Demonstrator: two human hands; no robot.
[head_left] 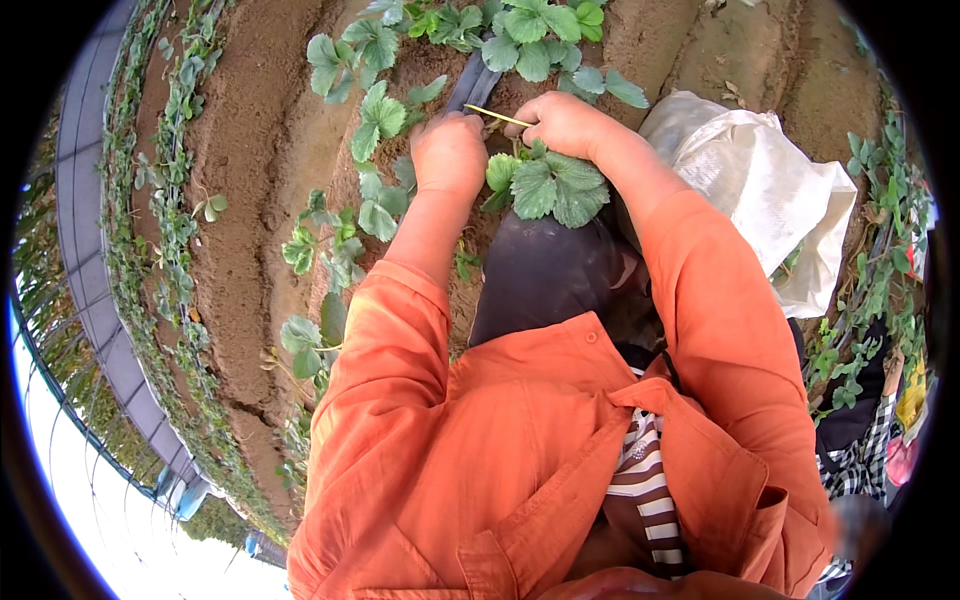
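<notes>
Both my hands are low over the planted row, between leafy strawberry plants (532, 40). A thin yellow-green strip (497, 116) stretches between them. My right hand (565, 122) pinches its right end with thumb and fingers. At the strip's other end, my left hand (448, 152) is closed, knuckles up; its fingertips are mostly hidden, so what it grips cannot be made out. A flat dark band (474, 82) runs along the soil just beyond my left hand. Closest to my right wrist is a cluster of broad green leaves (560, 187), in front of my dark-clad knee.
A white sack (755, 175) rests on the ground to the right of my right arm. Bare soil furrows (235, 200) lie to the left, then rows of low plants (185, 200) and a grey paved strip (85, 180). At the right edge, a person in checked clothing (862, 455) is partly visible.
</notes>
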